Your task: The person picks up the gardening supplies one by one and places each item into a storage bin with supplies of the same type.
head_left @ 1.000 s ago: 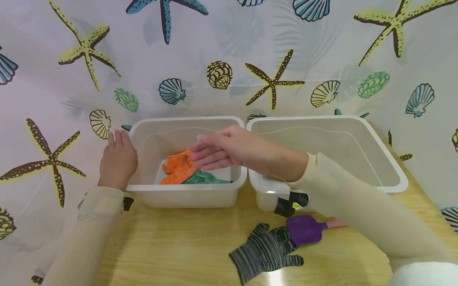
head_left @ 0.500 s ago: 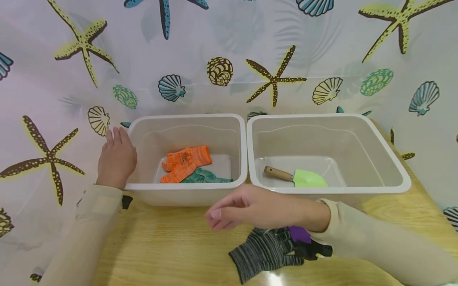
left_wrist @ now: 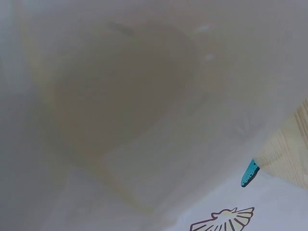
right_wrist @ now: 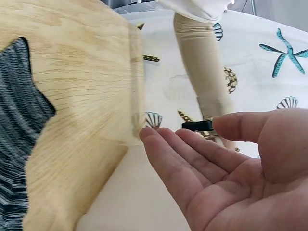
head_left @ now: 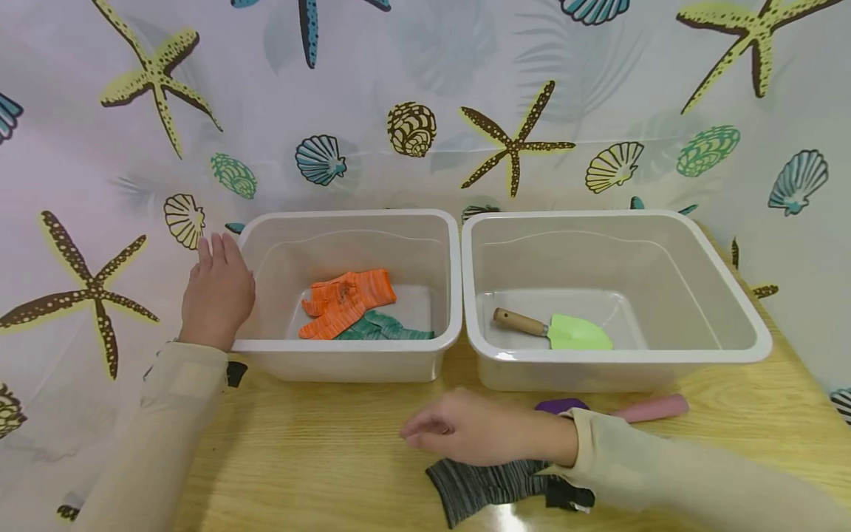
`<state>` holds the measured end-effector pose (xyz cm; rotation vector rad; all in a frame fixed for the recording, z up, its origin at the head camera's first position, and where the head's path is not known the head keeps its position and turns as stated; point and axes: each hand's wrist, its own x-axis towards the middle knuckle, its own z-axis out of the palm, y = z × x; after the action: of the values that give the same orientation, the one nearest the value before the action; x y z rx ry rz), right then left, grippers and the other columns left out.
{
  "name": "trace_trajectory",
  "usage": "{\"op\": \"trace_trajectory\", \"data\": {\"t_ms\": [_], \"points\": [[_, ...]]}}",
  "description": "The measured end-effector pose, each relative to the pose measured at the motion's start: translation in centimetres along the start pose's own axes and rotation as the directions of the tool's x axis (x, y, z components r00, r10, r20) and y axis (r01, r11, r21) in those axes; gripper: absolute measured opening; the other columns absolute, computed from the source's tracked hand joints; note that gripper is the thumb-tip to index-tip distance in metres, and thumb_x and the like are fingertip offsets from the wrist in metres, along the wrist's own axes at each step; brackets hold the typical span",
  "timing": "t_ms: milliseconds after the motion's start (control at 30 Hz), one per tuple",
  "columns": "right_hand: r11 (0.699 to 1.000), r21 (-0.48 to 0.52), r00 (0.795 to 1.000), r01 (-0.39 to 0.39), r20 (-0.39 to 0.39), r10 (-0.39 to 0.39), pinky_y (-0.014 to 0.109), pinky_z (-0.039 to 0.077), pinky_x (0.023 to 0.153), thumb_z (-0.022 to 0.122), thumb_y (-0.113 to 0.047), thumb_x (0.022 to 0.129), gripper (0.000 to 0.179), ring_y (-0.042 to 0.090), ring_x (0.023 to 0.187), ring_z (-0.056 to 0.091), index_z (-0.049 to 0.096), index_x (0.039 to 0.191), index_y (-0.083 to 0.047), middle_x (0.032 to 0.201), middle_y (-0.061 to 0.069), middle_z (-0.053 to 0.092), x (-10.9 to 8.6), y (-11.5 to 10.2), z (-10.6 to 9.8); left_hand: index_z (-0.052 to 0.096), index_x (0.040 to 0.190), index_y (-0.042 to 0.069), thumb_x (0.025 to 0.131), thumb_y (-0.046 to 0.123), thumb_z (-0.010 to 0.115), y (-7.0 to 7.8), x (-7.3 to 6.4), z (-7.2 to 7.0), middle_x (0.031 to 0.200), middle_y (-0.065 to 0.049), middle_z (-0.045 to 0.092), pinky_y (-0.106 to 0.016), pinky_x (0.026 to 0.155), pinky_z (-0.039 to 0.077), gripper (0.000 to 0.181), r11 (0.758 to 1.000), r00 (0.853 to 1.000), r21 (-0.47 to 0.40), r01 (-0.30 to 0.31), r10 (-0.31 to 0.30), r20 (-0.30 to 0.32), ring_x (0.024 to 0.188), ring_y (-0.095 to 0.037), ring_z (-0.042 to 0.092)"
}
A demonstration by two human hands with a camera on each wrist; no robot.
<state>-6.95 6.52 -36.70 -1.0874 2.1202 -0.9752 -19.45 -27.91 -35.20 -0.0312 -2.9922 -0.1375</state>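
My left hand (head_left: pixel 218 295) lies against the left end of the left white bin (head_left: pixel 346 362), fingers straight. Inside that bin, an orange knit glove (head_left: pixel 352 299) overlaps a green one (head_left: pixel 388 326). The right hand (head_left: pixel 482 428) hovers over the table just above a grey-and-black striped glove (head_left: pixel 465 491), partly covering it. In the right wrist view this hand (right_wrist: pixel 216 178) has loosely extended fingers and an empty palm, with the striped glove (right_wrist: pixel 19 130) off to the side. A small shovel with a purple blade (head_left: pixel 561 405) and pink handle (head_left: pixel 654 408) is partly hidden behind the right forearm.
A second white bin (head_left: pixel 625 356) stands beside the first and contains a trowel with a light green blade (head_left: pixel 580 332) and wooden handle. Both bins sit on a wooden table (head_left: pixel 319 443). A curtain (head_left: pixel 359 89) printed with shells and starfish hangs behind.
My right hand has drawn back from over the left bin, down to the table near the striped glove. The trowel and pink handle have come into view. The left hand stays put.
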Motion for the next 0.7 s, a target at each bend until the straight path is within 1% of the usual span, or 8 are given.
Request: {"op": "trace_trajectory", "data": {"t_ms": [133, 233, 333, 433, 467, 533, 667, 700], "points": [[0.999, -0.011, 0.999, -0.042, 0.0, 0.042, 0.016, 0.045, 0.077, 0.048, -0.027, 0.091, 0.029, -0.002, 0.089, 0.055, 0.063, 0.109, -0.01, 0.104, -0.006, 0.062, 0.3, 1.2, 0.8, 0.006, 0.135, -0.014, 0.089, 0.012, 0.044, 0.0, 0.0, 0.0, 0.138, -0.034, 0.007, -0.058, 0.097, 0.014, 0.064, 1.0, 1.0, -0.002, 0.001, -0.001, 0.001, 0.127, -0.045, 0.003], [0.997, 0.005, 0.997, -0.074, 0.004, 0.074, 0.015, 0.045, 0.073, 0.05, -0.021, 0.09, 0.024, -0.004, 0.08, 0.055, 0.065, 0.103, -0.009, 0.097, -0.007, 0.064, 0.5, 2.1, 1.3, 0.006, 0.135, -0.014, 0.09, 0.012, 0.044, 0.0, -0.1, -0.1, 0.139, -0.034, 0.006, -0.058, 0.097, 0.014, 0.065, 1.0, 1.0, -0.001, 0.001, -0.001, 0.002, 0.127, -0.045, 0.003], [0.996, 0.01, 0.996, -0.093, 0.016, 0.093, 0.015, 0.046, 0.065, 0.052, -0.019, 0.089, 0.019, -0.004, 0.066, 0.051, 0.068, 0.094, -0.01, 0.081, -0.011, 0.063, 0.5, 3.0, 2.0, 0.007, 0.134, -0.015, 0.089, 0.012, 0.044, 0.1, 0.0, -0.2, 0.138, -0.034, 0.008, -0.058, 0.097, 0.015, 0.064, 1.0, 1.0, 0.003, -0.002, 0.002, -0.004, 0.127, -0.045, 0.004], [0.994, 0.018, 0.994, -0.106, 0.043, 0.105, 0.016, 0.045, 0.056, 0.051, -0.02, 0.089, 0.019, -0.003, 0.056, 0.046, 0.067, 0.085, -0.011, 0.067, -0.013, 0.056, 0.5, 3.9, 2.8, 0.008, 0.134, -0.015, 0.089, 0.011, 0.044, 0.2, 0.0, -0.3, 0.138, -0.035, 0.01, -0.058, 0.096, 0.016, 0.063, 1.0, 1.0, 0.004, -0.004, 0.004, -0.009, 0.127, -0.046, 0.005], [0.993, 0.02, 0.992, -0.115, 0.056, 0.113, 0.016, 0.045, 0.056, 0.051, -0.021, 0.089, 0.02, -0.003, 0.056, 0.047, 0.067, 0.084, -0.012, 0.066, -0.014, 0.055, 0.5, 4.2, 3.1, 0.008, 0.134, -0.015, 0.09, 0.011, 0.044, 0.2, 0.0, -0.3, 0.138, -0.035, 0.01, -0.058, 0.096, 0.016, 0.063, 1.0, 1.0, 0.001, -0.002, 0.002, -0.007, 0.127, -0.046, 0.005], [0.99, 0.037, 0.988, -0.138, 0.075, 0.135, 0.016, 0.045, 0.057, 0.05, -0.023, 0.09, 0.021, -0.004, 0.059, 0.048, 0.067, 0.085, -0.012, 0.068, -0.015, 0.056, 0.5, 4.7, 3.6, 0.008, 0.134, -0.015, 0.09, 0.012, 0.043, 0.2, 0.0, -0.3, 0.138, -0.035, 0.01, -0.058, 0.097, 0.016, 0.063, 1.0, 1.0, 0.0, 0.0, 0.0, -0.003, 0.127, -0.045, 0.005], [0.979, 0.06, 0.978, -0.194, 0.086, 0.189, 0.017, 0.046, 0.064, 0.051, -0.027, 0.088, 0.022, -0.003, 0.069, 0.054, 0.067, 0.093, -0.013, 0.079, -0.015, 0.06, 0.6, 5.3, 4.3, 0.008, 0.134, -0.016, 0.09, 0.012, 0.043, 0.2, -0.1, -0.3, 0.138, -0.035, 0.009, -0.058, 0.097, 0.016, 0.062, 1.0, 1.0, 0.003, -0.001, 0.001, -0.001, 0.127, -0.046, 0.005], [0.976, 0.067, 0.976, -0.206, 0.087, 0.2, 0.017, 0.046, 0.064, 0.052, -0.028, 0.088, 0.022, -0.003, 0.07, 0.054, 0.067, 0.094, -0.013, 0.079, -0.015, 0.06, 0.7, 5.4, 4.4, 0.008, 0.134, -0.016, 0.09, 0.012, 0.043, 0.2, -0.1, -0.3, 0.137, -0.035, 0.009, -0.057, 0.097, 0.016, 0.063, 1.0, 1.0, 0.004, -0.001, 0.001, -0.001, 0.127, -0.046, 0.005]]}}
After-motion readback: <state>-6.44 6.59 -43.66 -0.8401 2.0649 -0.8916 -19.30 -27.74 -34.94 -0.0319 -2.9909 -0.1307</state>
